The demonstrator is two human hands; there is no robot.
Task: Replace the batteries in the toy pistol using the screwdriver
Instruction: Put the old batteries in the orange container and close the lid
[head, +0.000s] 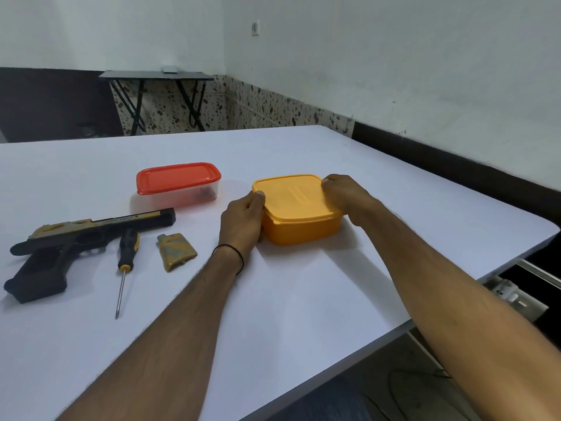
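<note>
the left hand (243, 218) pinches the left rim of the yellow box (299, 208), the right hand (344, 192) grips its far right corner. the toy pistol (76, 238) lies by the tabletop's (303, 299) left edge, barrel pointing right, nearer the left hand, screwdriver (126, 259) beside it.

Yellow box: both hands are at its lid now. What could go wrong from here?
1. If the lid pops free suddenly, the yellow box may jerk and spill whatever is inside; its contents are hidden.
2. The left hand and right hand grip opposite corners, so the box could slide toward the loose cover piece and screwdriver nearby.
</note>
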